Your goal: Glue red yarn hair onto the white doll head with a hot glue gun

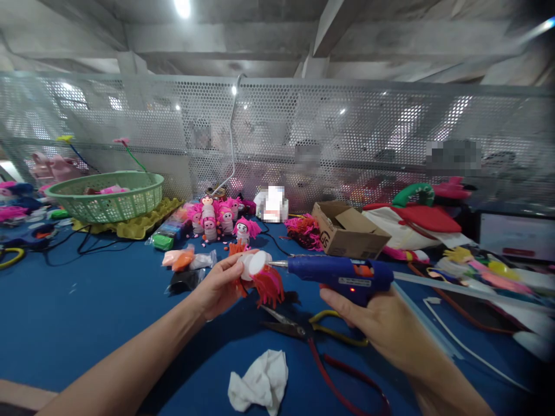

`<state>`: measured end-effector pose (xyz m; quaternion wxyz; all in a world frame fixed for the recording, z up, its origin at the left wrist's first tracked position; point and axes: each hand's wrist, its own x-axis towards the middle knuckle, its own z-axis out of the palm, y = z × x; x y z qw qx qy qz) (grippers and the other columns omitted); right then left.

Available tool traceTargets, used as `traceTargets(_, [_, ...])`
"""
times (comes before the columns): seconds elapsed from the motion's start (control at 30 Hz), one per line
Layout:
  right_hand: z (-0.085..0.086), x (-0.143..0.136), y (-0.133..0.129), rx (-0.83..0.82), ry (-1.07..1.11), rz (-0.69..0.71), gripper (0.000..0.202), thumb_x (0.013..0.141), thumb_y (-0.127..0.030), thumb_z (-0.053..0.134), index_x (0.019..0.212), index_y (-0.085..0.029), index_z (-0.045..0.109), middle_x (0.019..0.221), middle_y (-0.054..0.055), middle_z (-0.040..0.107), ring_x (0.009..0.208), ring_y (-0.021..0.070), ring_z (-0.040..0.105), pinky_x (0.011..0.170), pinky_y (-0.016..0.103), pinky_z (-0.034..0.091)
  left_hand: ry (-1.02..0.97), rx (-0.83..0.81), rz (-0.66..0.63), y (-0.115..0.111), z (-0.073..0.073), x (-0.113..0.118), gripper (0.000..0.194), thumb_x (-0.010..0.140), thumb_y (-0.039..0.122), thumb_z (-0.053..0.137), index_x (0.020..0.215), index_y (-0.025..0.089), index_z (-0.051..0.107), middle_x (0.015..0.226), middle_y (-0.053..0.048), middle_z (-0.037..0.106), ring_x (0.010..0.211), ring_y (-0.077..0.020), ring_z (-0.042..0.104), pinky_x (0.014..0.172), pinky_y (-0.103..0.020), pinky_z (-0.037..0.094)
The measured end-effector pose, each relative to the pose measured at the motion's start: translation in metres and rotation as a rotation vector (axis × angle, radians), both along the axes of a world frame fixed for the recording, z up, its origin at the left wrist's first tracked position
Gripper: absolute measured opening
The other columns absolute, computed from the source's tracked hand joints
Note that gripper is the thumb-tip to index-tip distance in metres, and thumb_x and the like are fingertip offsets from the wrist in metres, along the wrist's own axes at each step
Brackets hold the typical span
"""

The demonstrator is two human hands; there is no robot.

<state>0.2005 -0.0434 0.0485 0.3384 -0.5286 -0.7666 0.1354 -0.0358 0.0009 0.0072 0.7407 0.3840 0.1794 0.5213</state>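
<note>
My left hand point(223, 283) is closed around a small white doll piece point(259, 264) with orange and pink yarn strands hanging from it. The round white end of the piece faces right. In my right hand point(362, 312) is a blue glue gun point(340, 274), its fingers wrapped round the handle and a small red light showing. The metal nozzle points left, at the edge of the white round end; whether they touch is hard to tell. Below them lie scissors point(299, 331) with one yellow and one red handle visible. A crumpled white cloth point(260, 382) is nearest to me.
Pink-haired dolls point(208, 222) stand behind my left hand, with clay bags point(180, 258) before them. A green basket point(108, 202) is at the left, a cardboard box point(353, 234) at the right. Red and pink yarn point(303, 230) lies beside the box. A perforated metal screen point(277, 133) runs behind.
</note>
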Motion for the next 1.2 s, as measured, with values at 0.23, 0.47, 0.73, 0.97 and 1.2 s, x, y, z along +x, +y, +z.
traceTargets(0.23, [0.005,-0.006,-0.002,-0.007,0.059,0.002,0.027,0.071,-0.047,0.054,0.070,-0.026,0.072,0.035,-0.003,0.053,0.040,0.0176,0.057,0.032,0.025,0.041,-0.019,0.007,-0.008,0.001,-0.002,0.000,0.037,0.062,0.024,0.071,0.096,0.011,0.065,0.085,-0.007,0.068,0.073,-0.0134,0.061,0.067,-0.021,0.047])
traceTargets(0.47, [0.003,-0.007,-0.001,-0.097,0.184,0.040,0.031,0.071,-0.049,0.053,0.066,-0.022,0.069,0.062,0.003,0.069,0.054,0.0178,0.062,0.047,0.025,0.048,-0.028,0.017,-0.026,0.002,-0.005,-0.002,0.039,0.062,0.024,0.070,0.099,0.012,0.064,0.090,-0.007,0.068,0.077,-0.0135,0.061,0.071,-0.022,0.046])
traceTargets(0.73, [-0.007,-0.006,0.011,-0.312,0.442,0.082,0.041,0.071,-0.051,0.055,0.050,-0.017,0.050,0.041,-0.003,0.040,0.041,0.0084,0.037,0.042,0.023,0.032,-0.076,0.018,-0.062,0.001,-0.003,-0.003,0.037,0.063,0.023,0.070,0.098,0.013,0.065,0.090,-0.005,0.069,0.079,-0.0128,0.061,0.072,-0.021,0.046])
traceTargets(0.97, [-0.010,-0.015,0.015,-0.440,0.814,0.227,0.029,0.070,-0.042,0.062,0.078,-0.015,0.053,0.062,-0.003,0.045,0.041,0.0027,0.030,0.043,0.022,0.022,-0.027,0.032,-0.050,0.003,-0.004,-0.002,0.040,0.061,0.021,0.071,0.100,0.014,0.064,0.093,-0.006,0.068,0.080,-0.0153,0.062,0.074,-0.025,0.047])
traceTargets(1.2, [-0.014,-0.014,0.015,-0.463,0.712,0.241,0.034,0.073,-0.044,0.058,0.061,-0.015,0.047,0.047,-0.006,0.037,0.040,0.0037,0.027,0.042,0.022,0.018,0.004,0.048,-0.033,0.003,-0.007,-0.001,0.043,0.061,0.023,0.071,0.102,0.015,0.063,0.102,-0.008,0.065,0.089,-0.0192,0.060,0.077,-0.028,0.046])
